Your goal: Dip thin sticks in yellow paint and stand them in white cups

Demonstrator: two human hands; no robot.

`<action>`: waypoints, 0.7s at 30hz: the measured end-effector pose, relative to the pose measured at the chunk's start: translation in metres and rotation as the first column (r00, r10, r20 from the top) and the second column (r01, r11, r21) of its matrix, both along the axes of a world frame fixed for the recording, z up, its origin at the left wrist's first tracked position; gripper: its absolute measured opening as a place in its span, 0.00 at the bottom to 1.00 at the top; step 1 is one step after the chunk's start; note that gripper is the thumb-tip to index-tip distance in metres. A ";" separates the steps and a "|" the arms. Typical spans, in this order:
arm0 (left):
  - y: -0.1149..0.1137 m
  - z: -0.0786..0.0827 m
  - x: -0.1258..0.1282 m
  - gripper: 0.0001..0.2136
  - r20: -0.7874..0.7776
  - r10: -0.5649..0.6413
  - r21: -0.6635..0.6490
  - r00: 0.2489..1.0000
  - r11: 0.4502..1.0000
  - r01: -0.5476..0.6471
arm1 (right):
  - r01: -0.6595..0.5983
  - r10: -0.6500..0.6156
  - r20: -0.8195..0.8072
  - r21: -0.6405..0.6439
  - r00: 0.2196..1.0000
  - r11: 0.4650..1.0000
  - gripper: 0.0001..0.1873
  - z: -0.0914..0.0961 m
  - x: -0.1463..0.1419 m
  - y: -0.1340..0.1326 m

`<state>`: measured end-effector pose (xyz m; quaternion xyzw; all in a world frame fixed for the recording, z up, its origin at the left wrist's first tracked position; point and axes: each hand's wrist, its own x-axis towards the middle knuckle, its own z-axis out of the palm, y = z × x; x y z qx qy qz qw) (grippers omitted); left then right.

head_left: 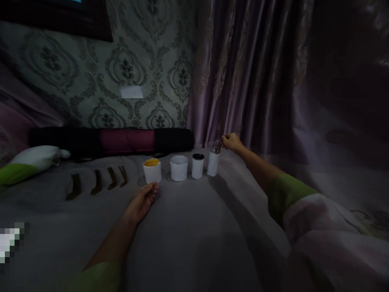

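Several white cups stand in a row on a grey sheet (188, 227). The leftmost cup (152, 170) holds yellow paint, the second cup (179, 168) looks pale inside, the third cup (197, 166) has a dark top. The rightmost cup (213, 161) holds thin sticks or brushes. My right hand (231, 142) is stretched out above that cup, its fingers pinched on the tops of the sticks. My left hand (142, 201) rests on the sheet just in front of the yellow cup, fingers loosely curled, holding nothing.
Several dark curved pieces (97, 182) lie in a row left of the cups. A black and maroon bolster (115, 140) lies along the patterned wall. A white and green pillow (30, 162) sits at the far left. Purple curtains (258, 81) hang behind the cups.
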<state>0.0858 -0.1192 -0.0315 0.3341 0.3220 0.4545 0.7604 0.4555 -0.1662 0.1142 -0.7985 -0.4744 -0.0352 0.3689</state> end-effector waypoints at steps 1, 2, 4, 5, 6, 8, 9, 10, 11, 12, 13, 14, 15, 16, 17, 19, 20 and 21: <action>-0.001 0.001 0.000 0.08 -0.003 0.001 -0.004 1.000 1.000 -0.001 | -0.001 0.001 0.009 0.002 1.000 1.000 0.15 0.000 -0.001 -0.001; -0.001 0.002 0.000 0.08 -0.004 0.003 -0.008 1.000 1.000 -0.003 | -0.001 0.001 0.021 0.001 1.000 1.000 0.15 0.001 -0.001 -0.001; -0.002 0.002 0.000 0.08 -0.006 0.006 -0.011 1.000 1.000 -0.006 | 0.004 -0.003 0.047 -0.007 0.999 1.000 0.15 0.002 -0.002 -0.003; -0.002 0.002 0.000 0.08 -0.006 0.006 -0.010 1.000 1.000 -0.006 | 0.011 -0.010 0.062 -0.013 0.998 1.000 0.15 0.003 -0.003 -0.003; -0.001 0.001 0.000 0.08 -0.007 0.005 -0.008 1.000 1.000 -0.005 | 0.021 -0.020 0.075 -0.018 0.997 1.000 0.15 0.004 -0.003 -0.004; -0.001 0.000 -0.001 0.08 -0.008 0.004 -0.004 1.000 1.000 -0.004 | 0.038 -0.036 0.095 -0.020 0.995 0.999 0.15 0.004 -0.004 -0.004; -0.001 0.000 -0.001 0.08 -0.006 0.004 -0.001 1.000 1.000 -0.004 | 0.043 -0.041 0.102 -0.018 0.994 0.999 0.15 0.004 -0.004 -0.004; -0.001 0.000 -0.001 0.08 -0.005 0.006 0.000 1.000 1.000 -0.006 | 0.048 -0.046 0.107 -0.015 0.993 0.999 0.15 0.003 -0.004 -0.004; -0.001 0.000 -0.001 0.08 -0.005 0.007 -0.002 1.000 1.000 -0.007 | 0.051 -0.050 0.109 -0.015 0.993 0.999 0.15 0.003 -0.004 -0.004; -0.001 0.000 -0.001 0.07 -0.004 0.007 -0.006 1.000 1.000 -0.007 | 0.057 -0.055 0.109 -0.017 0.993 0.998 0.15 0.002 -0.004 -0.003; -0.001 0.001 -0.001 0.07 -0.003 0.007 -0.012 1.000 1.000 -0.007 | 0.064 -0.062 0.107 -0.019 0.992 0.998 0.15 0.001 -0.003 -0.003; -0.001 0.001 -0.001 0.07 -0.001 0.007 -0.018 1.000 1.000 -0.007 | 0.070 -0.067 0.104 -0.023 0.992 0.997 0.15 0.000 -0.004 -0.003; -0.001 0.001 -0.001 0.07 0.000 0.008 -0.020 1.000 1.000 -0.008 | 0.076 -0.073 0.099 -0.027 0.992 0.997 0.15 -0.001 -0.004 -0.003; -0.001 0.000 -0.001 0.07 -0.001 0.009 -0.019 1.000 1.000 -0.009 | 0.080 -0.077 0.095 -0.030 0.993 0.996 0.15 -0.002 -0.004 -0.003; 0.000 0.000 -0.001 0.07 -0.002 0.010 -0.014 1.000 1.000 -0.010 | 0.082 -0.078 0.090 -0.033 0.993 0.996 0.16 -0.003 -0.004 -0.004; 0.001 -0.002 -0.001 0.07 -0.007 0.008 -0.004 1.000 1.000 -0.008 | 0.080 -0.076 0.084 -0.041 0.994 0.996 0.16 -0.004 -0.005 -0.004; 0.001 -0.003 -0.001 0.07 -0.007 0.005 0.000 1.000 1.000 -0.005 | 0.076 -0.072 0.084 -0.043 0.994 0.996 0.16 -0.004 -0.005 -0.005; 0.002 -0.004 -0.001 0.07 -0.004 0.000 0.001 1.000 1.000 0.000 | 0.072 -0.068 0.084 -0.043 0.994 0.996 0.16 -0.004 -0.006 -0.005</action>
